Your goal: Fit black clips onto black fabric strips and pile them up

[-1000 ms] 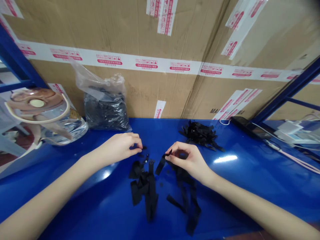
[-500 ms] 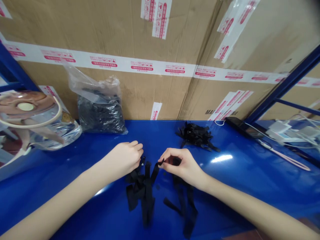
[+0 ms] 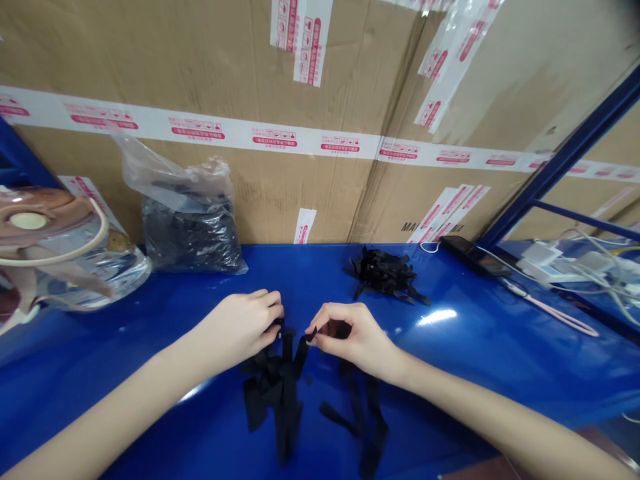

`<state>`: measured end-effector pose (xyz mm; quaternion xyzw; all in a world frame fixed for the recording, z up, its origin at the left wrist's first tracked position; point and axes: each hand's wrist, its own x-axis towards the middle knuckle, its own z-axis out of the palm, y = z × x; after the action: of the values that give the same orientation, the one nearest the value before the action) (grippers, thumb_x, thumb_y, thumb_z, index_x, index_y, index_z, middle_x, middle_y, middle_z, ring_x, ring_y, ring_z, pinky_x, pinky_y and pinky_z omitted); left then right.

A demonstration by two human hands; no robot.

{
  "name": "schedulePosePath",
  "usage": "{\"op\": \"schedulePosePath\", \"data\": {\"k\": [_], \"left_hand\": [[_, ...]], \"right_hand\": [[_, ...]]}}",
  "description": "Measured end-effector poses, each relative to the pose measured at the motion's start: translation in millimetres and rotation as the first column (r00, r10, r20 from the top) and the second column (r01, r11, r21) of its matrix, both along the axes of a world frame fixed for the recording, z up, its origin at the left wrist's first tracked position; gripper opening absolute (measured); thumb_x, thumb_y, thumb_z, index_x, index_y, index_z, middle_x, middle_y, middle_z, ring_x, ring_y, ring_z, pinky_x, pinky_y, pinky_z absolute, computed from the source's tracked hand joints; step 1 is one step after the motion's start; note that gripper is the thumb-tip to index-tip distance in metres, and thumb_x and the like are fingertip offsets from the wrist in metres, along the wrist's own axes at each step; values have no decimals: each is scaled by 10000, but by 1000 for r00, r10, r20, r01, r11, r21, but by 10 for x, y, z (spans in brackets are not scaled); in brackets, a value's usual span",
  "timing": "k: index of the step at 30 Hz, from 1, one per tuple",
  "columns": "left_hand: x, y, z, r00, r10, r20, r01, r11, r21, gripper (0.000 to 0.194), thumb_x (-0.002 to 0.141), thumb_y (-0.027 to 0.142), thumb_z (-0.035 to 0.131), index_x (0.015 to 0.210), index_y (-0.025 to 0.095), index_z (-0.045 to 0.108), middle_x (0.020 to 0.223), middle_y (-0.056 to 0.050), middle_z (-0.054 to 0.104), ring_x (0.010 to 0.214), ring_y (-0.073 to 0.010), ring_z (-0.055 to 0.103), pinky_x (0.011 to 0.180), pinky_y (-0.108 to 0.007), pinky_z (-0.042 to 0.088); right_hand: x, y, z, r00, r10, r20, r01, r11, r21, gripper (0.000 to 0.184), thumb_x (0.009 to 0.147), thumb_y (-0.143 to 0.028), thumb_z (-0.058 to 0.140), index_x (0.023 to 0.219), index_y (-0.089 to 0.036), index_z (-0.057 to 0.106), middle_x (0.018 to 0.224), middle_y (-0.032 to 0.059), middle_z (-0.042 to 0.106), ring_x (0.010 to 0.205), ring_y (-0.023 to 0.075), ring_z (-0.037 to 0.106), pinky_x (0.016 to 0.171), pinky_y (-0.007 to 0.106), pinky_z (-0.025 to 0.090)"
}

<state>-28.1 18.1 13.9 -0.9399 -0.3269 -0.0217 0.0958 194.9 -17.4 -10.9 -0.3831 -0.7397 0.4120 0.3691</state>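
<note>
My left hand [image 3: 245, 327] rests on the blue table [image 3: 475, 360] with its fingers curled and pinched on a small black piece at the top of a heap of black straps [image 3: 275, 387]. My right hand [image 3: 350, 337] is closed too, pinching the end of one black strap [image 3: 303, 347] that hangs down toward the heap. The two hands are close together, fingertips a few centimetres apart. A second bunch of black straps [image 3: 365, 413] lies under my right wrist.
Another pile of black straps [image 3: 383, 275] lies farther back. A clear plastic bag of black parts [image 3: 190, 227] stands at the back left against taped cardboard boxes [image 3: 300, 133]. A fan in plastic wrap [image 3: 55, 247] is at far left. A phone [image 3: 470, 255] and cables [image 3: 560, 267] lie right.
Both hands have drawn closer together over the strap heap. My right hand carried its strap end leftward. The view has shifted slightly, so everything sits a little more to the left.
</note>
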Motion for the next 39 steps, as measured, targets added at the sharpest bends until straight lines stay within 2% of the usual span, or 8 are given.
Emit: {"op": "schedulePosePath", "data": {"k": [7,12,16,20,25,29,36,39], "left_hand": [[77,-17,-19,996,-41,-81,46,997,68,128,822,66,614,724,144,643,747,-55,646,720,-229,633,564,-297,435],[53,13,-68,999,37,-6,-37,996,86,128,848,88,544,771,153,622,741,-41,632,721,-228,641,577,-305,446],[41,27,-17,989,125,75,-120,991,-62,95,836,116,551,792,172,614,801,-15,648,747,-208,651,601,-287,441],[62,-3,85,945,264,194,-202,936,-290,114,884,205,539,852,216,648,888,25,676,780,-175,662,628,-260,440],[26,24,73,909,294,295,-169,907,-385,209,928,260,488,920,251,697,990,34,697,878,-174,668,727,-267,467],[-86,108,32,898,288,331,-169,923,-346,270,942,272,448,1001,256,711,1079,17,690,944,-181,671,796,-287,487],[-192,188,50,942,329,67,-323,943,-84,267,907,228,502,1033,207,736,1048,-72,708,920,-271,695,704,-339,528],[-159,181,12,956,285,62,-284,958,-24,275,923,236,505,1101,193,710,1082,-82,700,954,-267,685,717,-332,534]], "right_hand": [[9,8,-29,1000,5,1,-5,1000,16,75,817,-244,671,827,-174,696,723,-11,633,628,105,533,610,223,430],[19,11,-13,1000,-7,5,7,1000,11,45,809,-203,666,823,-173,697,719,-12,633,625,104,534,606,218,430],[32,15,-2,1000,-12,-4,12,1000,-4,49,809,-201,658,826,-173,694,719,-12,632,617,102,530,598,217,429],[43,18,3,999,-33,-3,33,999,-8,58,810,-213,660,822,-167,695,704,-12,630,614,102,526,599,218,423],[34,10,5,999,-34,-1,34,999,-22,59,806,-220,669,812,-165,689,700,-15,629,619,100,522,602,215,417],[20,8,8,999,-33,3,33,999,-26,49,802,-211,670,803,-165,686,694,-19,624,618,99,523,588,209,410],[9,15,17,999,-42,7,43,999,-33,21,795,-184,668,791,-165,677,690,-22,624,613,97,524,591,208,413],[9,15,12,999,-41,11,41,999,-25,22,797,-186,667,796,-167,678,695,-20,628,618,99,527,597,211,414]]}}
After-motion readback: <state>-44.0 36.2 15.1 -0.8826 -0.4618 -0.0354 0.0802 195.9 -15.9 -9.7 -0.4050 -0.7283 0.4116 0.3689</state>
